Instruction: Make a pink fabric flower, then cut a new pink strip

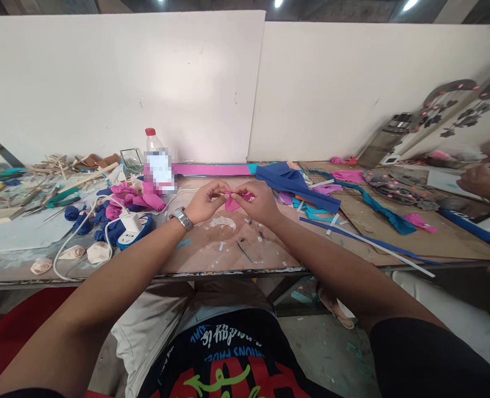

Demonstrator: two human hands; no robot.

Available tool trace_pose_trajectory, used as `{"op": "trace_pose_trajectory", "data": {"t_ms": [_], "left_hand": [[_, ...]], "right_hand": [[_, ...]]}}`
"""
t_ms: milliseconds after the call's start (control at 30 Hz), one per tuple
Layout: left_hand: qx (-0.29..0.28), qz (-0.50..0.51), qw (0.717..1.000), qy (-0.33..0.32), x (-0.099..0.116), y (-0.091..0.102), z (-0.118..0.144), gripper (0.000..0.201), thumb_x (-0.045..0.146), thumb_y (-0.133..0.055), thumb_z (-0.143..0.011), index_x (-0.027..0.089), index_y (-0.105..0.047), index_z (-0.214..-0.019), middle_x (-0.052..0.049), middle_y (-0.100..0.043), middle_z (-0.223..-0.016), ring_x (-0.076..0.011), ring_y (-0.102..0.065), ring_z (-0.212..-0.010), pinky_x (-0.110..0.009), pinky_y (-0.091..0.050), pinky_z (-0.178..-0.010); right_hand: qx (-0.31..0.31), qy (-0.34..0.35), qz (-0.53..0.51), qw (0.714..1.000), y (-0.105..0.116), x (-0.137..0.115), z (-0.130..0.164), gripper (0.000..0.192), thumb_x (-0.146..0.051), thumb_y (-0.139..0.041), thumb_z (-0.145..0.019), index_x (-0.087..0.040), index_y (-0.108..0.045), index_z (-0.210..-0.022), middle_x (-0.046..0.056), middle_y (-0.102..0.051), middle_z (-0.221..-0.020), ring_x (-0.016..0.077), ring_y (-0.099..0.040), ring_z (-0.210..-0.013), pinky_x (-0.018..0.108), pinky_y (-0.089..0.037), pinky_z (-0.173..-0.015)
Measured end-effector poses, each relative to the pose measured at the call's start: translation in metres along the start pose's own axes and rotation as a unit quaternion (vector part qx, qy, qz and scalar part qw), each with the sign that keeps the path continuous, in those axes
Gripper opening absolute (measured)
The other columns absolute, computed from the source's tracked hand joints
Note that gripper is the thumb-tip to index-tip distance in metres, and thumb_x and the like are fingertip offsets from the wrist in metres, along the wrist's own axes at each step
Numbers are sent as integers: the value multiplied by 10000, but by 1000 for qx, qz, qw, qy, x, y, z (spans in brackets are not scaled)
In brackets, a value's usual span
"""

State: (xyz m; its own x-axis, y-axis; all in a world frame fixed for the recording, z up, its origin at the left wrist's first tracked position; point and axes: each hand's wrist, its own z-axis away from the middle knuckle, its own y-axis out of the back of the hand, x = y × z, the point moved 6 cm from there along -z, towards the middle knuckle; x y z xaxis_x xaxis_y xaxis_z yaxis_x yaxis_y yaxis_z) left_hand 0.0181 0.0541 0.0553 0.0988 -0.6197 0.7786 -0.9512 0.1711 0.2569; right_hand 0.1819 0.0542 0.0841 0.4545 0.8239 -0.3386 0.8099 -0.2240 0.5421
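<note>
**Pink scrap pinched between both hands, right of the bottle**

Pink scrap [232, 205] up off the tabletop [203, 257], rightward of the red-capped bottle [150, 132] and nearer the wearer. Left hand [206, 202] and right hand [257, 203] close together, fingertips of both pinched on its upper part; a loose flap hangs below.

Handling, by judgement: very light, soft, limp; likely creases easily and could tear if tugged. Best hold seems the gathered upper edge, in a fingertip pinch, flap left free.

Pink bundle [156, 202] just beside the bottle, on its near side; blue sheet [284, 179] well to the bottle's right.

Hard to make out: fingers cover the scrap's middle, so its folds and full outline are hidden. Cloth or paper, cannot tell. Pixelated patch hides the bottle's lower part.
</note>
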Motion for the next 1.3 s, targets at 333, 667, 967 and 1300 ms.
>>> {"op": "trace_pose_trajectory", "data": {"t_ms": [333,667,967,1300], "left_hand": [[6,38,999,27,-2,0,0,293,365,-700,-898,203,-559,-1097,-26,-686,-902,-131,-620,-774,-280,-467,-750],[-22,55,997,45,-2,-3,2,410,319,-665,-918,217,-510,-1283,-61,-725,-1035,-146,-654,-866,-293,-463,-813],[-26,96,994,46,0,-8,3,614,349,-704,-894,248,-416,-1427,-40,-727,-983,-148,-657,-851,-298,-474,-829],[-30,123,990,56,-2,-11,4,800,429,-713,-885,254,-305,-1551,-87,-746,-1098,-210,-680,-1047,-372,-470,-969]], "right_hand": [[-12,4,-15,1000,0,1,0,217,-450,-695,-905,-242,-749,-873,25,-795,-893,229,-712,-854,394,-473,-878],[-23,2,-3,1000,0,0,-1,170,-399,-712,-901,-242,-745,-843,21,-779,-848,227,-700,-839,397,-458,-873],[-17,-2,-11,1000,-1,3,-1,155,-392,-728,-892,-240,-735,-923,25,-779,-909,231,-704,-889,394,-457,-881],[-57,20,-10,998,-4,-2,-1,238,-440,-692,-921,-246,-760,-1040,23,-770,-899,218,-687,-888,387,-415,-907]]}}
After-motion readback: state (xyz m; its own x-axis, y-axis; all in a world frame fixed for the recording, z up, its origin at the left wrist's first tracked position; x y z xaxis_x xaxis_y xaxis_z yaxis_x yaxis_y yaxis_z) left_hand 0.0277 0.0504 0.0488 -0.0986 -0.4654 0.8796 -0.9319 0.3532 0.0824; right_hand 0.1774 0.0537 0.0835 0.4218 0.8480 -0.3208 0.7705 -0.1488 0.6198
